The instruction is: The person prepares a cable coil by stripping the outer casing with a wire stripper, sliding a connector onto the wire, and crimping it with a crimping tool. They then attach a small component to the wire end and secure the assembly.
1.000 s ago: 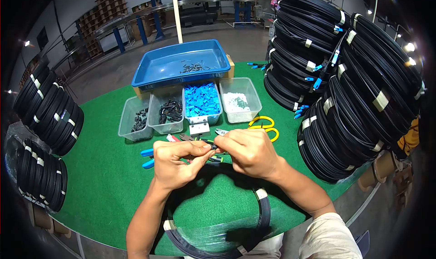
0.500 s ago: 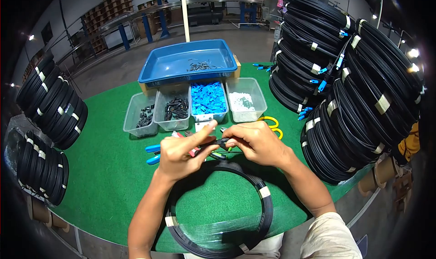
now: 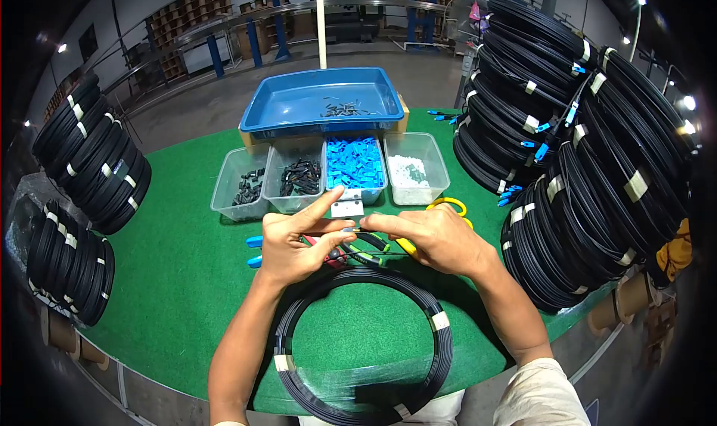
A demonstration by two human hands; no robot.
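One black cable coil (image 3: 364, 344) lies flat on the green surface (image 3: 187, 277) nearest the person. Just above it, the left hand (image 3: 295, 243) and right hand (image 3: 433, 239) meet, fingers pinched shut on the cable end (image 3: 366, 234) held between them, over pliers (image 3: 351, 254) and yellow scissors (image 3: 448, 206). Fitting a part onto that end seems the step in hand; next likely needs a steady push. Beyond stand four clear tubs (image 3: 351, 165), then a blue tray (image 3: 325, 105).
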